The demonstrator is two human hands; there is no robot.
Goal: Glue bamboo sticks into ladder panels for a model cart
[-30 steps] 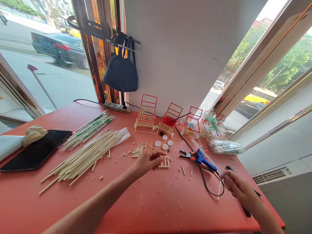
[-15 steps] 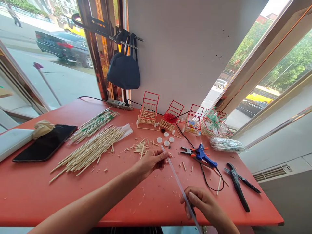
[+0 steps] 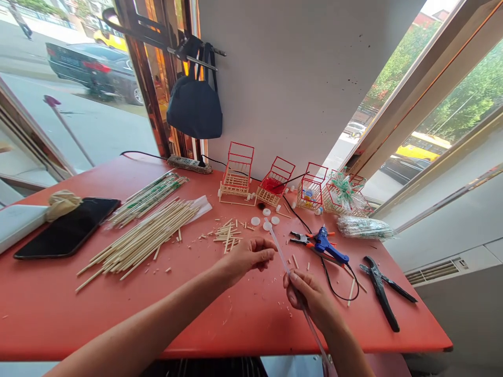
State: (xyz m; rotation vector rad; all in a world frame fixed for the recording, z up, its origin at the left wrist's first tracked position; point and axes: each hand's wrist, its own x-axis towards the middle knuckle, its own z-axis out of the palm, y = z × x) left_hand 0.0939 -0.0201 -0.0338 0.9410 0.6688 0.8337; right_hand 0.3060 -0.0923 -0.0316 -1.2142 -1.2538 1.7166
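A long, translucent glue stick (image 3: 280, 250) slants up from the table's front edge, with my right hand (image 3: 304, 293) closed around it below its upper end. Beside the upper part of the stick is my left hand (image 3: 255, 254), its fingers loosely curled and apart, holding nothing. Several white round caps (image 3: 275, 221) lie just beyond the stick's tip. To the right rests a blue glue gun (image 3: 328, 246) with a black cord, beside orange-handled pliers (image 3: 301, 238). Short cut stick pieces (image 3: 228, 236) are heaped beyond my left hand.
Long wooden sticks (image 3: 145, 241) and a bagged bundle (image 3: 151, 195) cover the left, near a black tablet (image 3: 66, 230). Small red-and-wood cart frames (image 3: 236, 180) line the back by a power strip (image 3: 190, 164). Black-handled cutters (image 3: 381, 296) lie right on the red table (image 3: 188, 319).
My left hand has let go of the glue stick. My right hand has moved up along it and closed on it. The view has shifted slightly.
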